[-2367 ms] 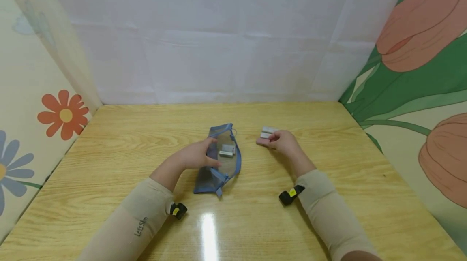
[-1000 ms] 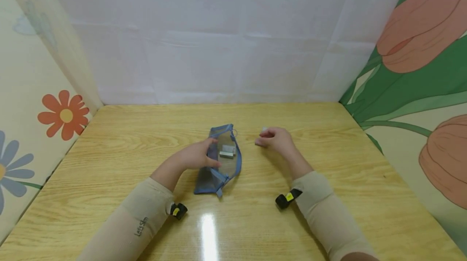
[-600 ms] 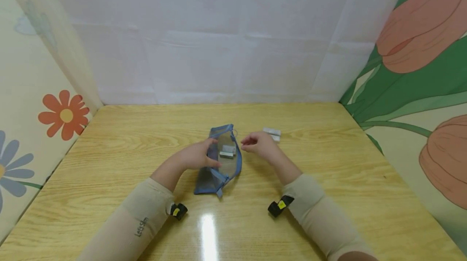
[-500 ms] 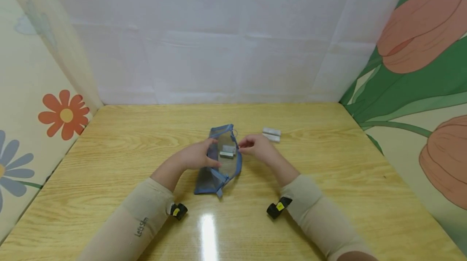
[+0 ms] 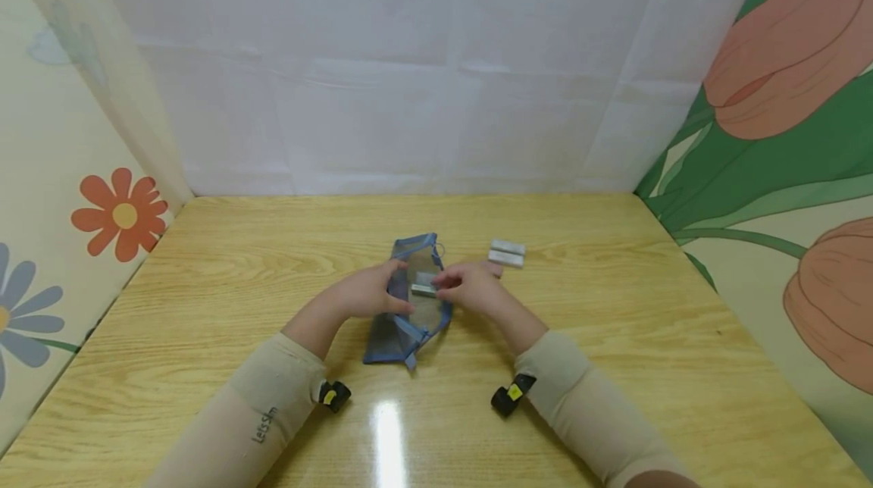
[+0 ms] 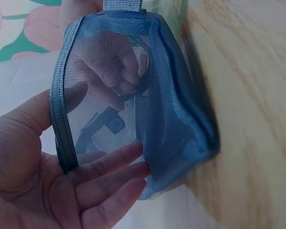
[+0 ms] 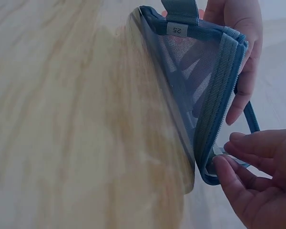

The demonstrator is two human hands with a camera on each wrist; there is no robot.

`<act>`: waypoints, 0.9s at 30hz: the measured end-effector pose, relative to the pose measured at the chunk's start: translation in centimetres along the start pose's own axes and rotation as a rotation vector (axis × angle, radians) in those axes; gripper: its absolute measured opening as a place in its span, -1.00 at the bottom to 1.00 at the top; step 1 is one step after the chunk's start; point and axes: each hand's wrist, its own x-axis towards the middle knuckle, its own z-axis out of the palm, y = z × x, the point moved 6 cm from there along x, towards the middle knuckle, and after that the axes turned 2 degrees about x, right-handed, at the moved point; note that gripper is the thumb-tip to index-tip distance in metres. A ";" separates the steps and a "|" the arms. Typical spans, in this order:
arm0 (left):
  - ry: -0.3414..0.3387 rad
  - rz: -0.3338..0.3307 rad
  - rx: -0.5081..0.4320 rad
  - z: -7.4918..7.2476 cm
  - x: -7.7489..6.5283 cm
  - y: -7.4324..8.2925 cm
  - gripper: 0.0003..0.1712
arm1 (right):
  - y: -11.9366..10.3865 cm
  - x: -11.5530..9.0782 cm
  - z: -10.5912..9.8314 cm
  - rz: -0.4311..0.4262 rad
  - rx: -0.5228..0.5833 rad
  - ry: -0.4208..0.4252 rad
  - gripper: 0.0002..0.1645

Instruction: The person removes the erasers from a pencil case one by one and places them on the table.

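Observation:
A blue mesh zip pouch [image 5: 382,340] lies unzipped on the table in the head view. Inside it are small silver-white bars [image 5: 423,289], partly covered by fingers. My left hand [image 5: 364,291] holds the pouch's near rim; in the left wrist view the thumb is behind the zip edge and the fingers [image 6: 114,167] lie against the mesh outside. At the opposite rim, my right hand [image 5: 474,287] reaches into the mouth. Its thumb and fingers pinch a small pale bar [image 7: 216,151], mostly hidden in the right wrist view. Two more white bars [image 5: 507,253] lie just behind that hand.
The wooden table [image 5: 273,238] carries everything and ends at a white cloth backdrop [image 5: 409,94]. Painted flower panels [image 5: 805,170] flank both sides. Black wrist cameras [image 5: 334,395] hang by each forearm. A label tab [image 7: 177,29] sticks out of the pouch's end.
My right hand has left the white bars and moved leftward to the pouch, its fingertips now inside the mouth. The two remaining bars are uncovered. My left hand and the pouch stay put.

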 end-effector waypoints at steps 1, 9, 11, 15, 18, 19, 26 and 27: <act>0.001 -0.002 0.000 0.0 0.0 0.0 -0.05 | 0.1 0.0 0.1 0.006 0.018 -0.008 -0.78; -0.007 -0.025 -0.017 0.1 0.0 -0.1 -0.04 | 0.2 0.1 0.7 0.005 0.014 -0.071 -0.78; -0.008 -0.022 -0.017 0.1 0.0 -0.1 -0.04 | 0.2 0.1 0.7 -0.002 0.015 -0.064 -0.74; -0.011 -0.025 -0.021 0.1 0.0 -0.1 -0.05 | 0.2 0.1 0.8 0.007 0.025 -0.059 -0.72; -0.015 -0.029 -0.024 0.1 -0.1 -0.1 -0.05 | 0.3 0.2 0.9 0.028 0.028 -0.067 -0.74; -0.016 -0.031 -0.026 0.1 -0.1 -0.1 -0.05 | 0.3 0.1 0.9 0.034 0.032 -0.071 -0.75; -0.019 -0.032 -0.023 0.1 -0.1 -0.1 -0.06 | 0.3 0.2 1.2 0.027 0.028 -0.106 -0.80; -0.020 -0.031 -0.023 0.1 -0.1 0.0 -0.06 | 0.3 0.1 1.2 0.021 0.024 -0.107 -0.80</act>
